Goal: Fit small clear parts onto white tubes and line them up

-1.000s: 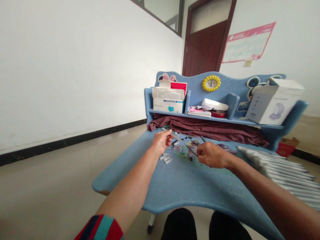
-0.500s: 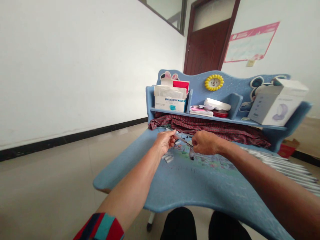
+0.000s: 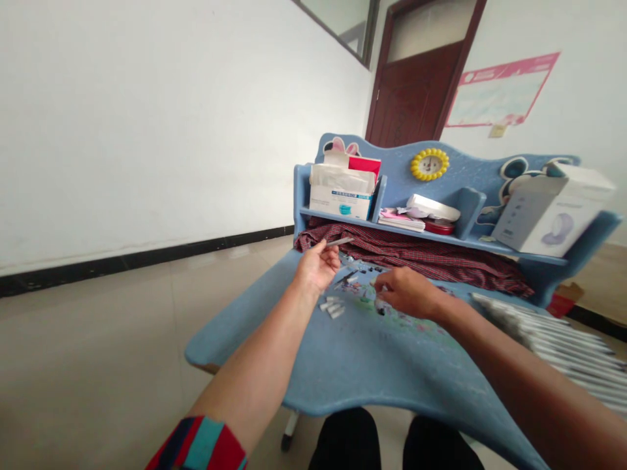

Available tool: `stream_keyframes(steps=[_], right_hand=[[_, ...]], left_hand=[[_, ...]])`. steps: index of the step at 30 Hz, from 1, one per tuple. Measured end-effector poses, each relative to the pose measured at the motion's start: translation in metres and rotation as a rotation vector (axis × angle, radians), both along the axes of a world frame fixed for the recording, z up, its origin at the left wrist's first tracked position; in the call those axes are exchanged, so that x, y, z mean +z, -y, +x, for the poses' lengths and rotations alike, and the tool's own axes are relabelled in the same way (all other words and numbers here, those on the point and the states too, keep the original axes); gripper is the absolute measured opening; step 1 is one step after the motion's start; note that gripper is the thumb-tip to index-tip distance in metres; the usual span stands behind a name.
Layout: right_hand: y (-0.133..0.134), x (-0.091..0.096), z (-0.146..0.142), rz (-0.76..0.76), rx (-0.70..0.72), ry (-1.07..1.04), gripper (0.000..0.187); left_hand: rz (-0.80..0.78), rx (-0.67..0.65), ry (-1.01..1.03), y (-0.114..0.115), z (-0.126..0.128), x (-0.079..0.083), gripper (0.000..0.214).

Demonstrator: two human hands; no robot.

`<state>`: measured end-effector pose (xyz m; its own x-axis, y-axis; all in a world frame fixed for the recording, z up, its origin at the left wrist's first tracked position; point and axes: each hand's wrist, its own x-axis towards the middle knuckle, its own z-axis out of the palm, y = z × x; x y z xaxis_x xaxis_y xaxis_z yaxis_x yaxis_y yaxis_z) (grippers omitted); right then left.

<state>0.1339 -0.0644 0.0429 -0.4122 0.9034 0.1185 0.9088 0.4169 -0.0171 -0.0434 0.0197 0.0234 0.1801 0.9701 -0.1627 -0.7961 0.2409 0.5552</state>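
My left hand (image 3: 317,266) is closed over the left part of the table, thumb and fingers pinching a slim grey-white pen-like tube (image 3: 339,241) that points right. My right hand (image 3: 407,292) hovers low over the table, fingers curled in; what they hold, if anything, is hidden. Just below its fingertips is a small pale piece with a black end (image 3: 381,307); I cannot tell if they touch it. Several short white cylinders (image 3: 333,307) lie below my left hand. Dark thin rods and small black bits (image 3: 347,279) are scattered between the hands.
A pile of long whitish tubes (image 3: 571,343) lies on the right of the blue table (image 3: 362,372). Bunched checked cloth (image 3: 421,258) runs beneath the shelf. On the shelf stand a mask box (image 3: 337,198), a white carton (image 3: 551,212) and a red tin (image 3: 439,227).
My hands have drawn apart; the tube no longer spans between them. My left hand has turned the tube upward, and my right hand has moved slightly right and down.
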Motion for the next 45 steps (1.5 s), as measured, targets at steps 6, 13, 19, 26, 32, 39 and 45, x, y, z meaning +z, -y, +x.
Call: stream_keyframes(steps=[6,13,19,26,32,39,45], right_hand=[[-0.018,-0.037,0.019,-0.150,0.080,0.040,0.032],[-0.014,-0.037,0.018,-0.189,0.088,-0.158,0.013],[0.003,-0.031,0.018,-0.203,0.021,-0.800,0.012],[0.005,-0.031,0.018,-0.076,-0.025,-0.869,0.014],[0.002,-0.038,0.019,-0.113,-0.006,-0.843,0.015],[0.001,-0.041,0.018,-0.071,-0.006,-0.789,0.016],[0.003,-0.040,0.017,-0.093,-0.012,-0.807,0.015]], left_hand=[[0.023,-0.038,0.021,0.003,0.001,0.003,0.026],[0.053,-0.048,-0.152,0.005,0.005,0.001,0.024],[0.101,-0.147,-0.362,0.009,0.016,-0.008,0.021],[0.168,-0.191,-0.519,0.013,0.024,-0.013,0.018],[0.228,-0.212,-0.576,0.014,0.026,-0.017,0.019],[0.248,-0.188,-0.624,0.016,0.029,-0.018,0.018],[0.265,-0.169,-0.661,0.017,0.029,-0.018,0.018]])
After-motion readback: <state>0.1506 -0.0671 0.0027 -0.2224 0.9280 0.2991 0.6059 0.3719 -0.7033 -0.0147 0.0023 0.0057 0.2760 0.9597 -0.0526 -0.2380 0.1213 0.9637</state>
